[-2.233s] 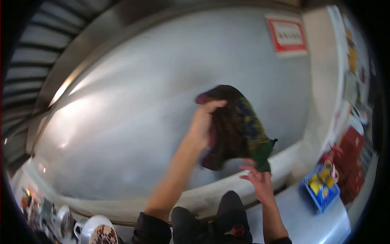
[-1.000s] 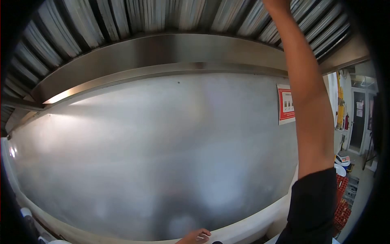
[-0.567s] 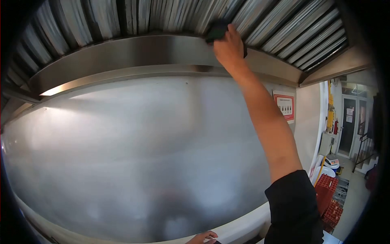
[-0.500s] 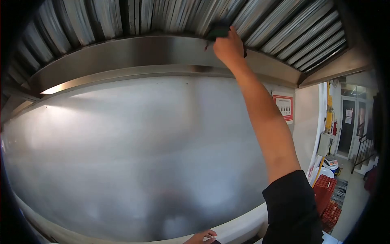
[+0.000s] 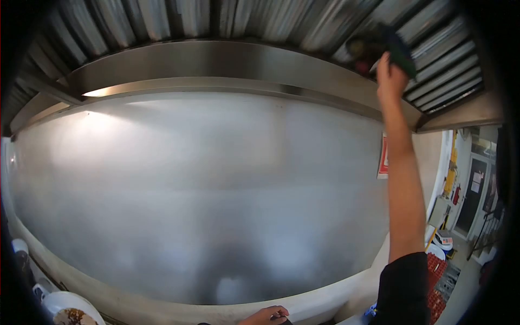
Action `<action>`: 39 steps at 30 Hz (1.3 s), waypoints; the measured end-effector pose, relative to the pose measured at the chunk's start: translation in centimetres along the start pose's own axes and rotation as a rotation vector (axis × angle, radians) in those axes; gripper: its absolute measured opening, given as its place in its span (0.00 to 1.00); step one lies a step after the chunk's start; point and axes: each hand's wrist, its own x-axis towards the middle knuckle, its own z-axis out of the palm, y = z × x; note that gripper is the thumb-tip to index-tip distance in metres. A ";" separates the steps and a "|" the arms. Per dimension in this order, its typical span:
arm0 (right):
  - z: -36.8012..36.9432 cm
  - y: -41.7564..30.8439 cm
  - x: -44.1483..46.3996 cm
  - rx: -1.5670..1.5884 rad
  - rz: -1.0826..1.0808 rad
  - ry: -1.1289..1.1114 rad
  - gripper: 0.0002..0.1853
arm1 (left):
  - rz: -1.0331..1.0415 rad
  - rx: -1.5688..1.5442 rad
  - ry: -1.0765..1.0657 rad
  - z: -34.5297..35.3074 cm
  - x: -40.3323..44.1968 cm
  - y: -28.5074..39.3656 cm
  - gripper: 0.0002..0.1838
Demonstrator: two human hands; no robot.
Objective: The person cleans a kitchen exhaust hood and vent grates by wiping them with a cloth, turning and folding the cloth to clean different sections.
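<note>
My right hand is raised at the upper right, its fingers closed on a dark multicoloured cloth. The cloth lies against the ridged metal slats overhead and is partly blurred. Low at the bottom centre is my left hand, its fingers curled; whether anything is inside them is too small to tell. Between the two hands stretches a smooth metal wall panel.
A metal hood edge runs below the slats. A red-bordered sign is partly behind my right forearm. A white container stands at the lower left. Red crates, a scale and a door show at the right.
The cloth has gone from between both hands, low down, up to the overhead slats in my right hand. Since half a second ago that hand has moved right with it. The view has shifted too.
</note>
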 end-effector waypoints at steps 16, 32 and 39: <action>17.1 -20.7 3.7 -0.076 -0.571 0.189 0.06 | 0.226 0.248 0.245 -0.5 -0.3 -3.0 0.15; 10.7 -24.0 11.5 0.017 -0.670 0.115 0.05 | 0.263 0.312 0.228 -0.2 -3.3 -2.6 0.12; 18.4 -23.6 9.4 -0.151 -0.530 0.346 0.06 | 0.235 0.307 0.286 -0.7 -3.9 -1.4 0.11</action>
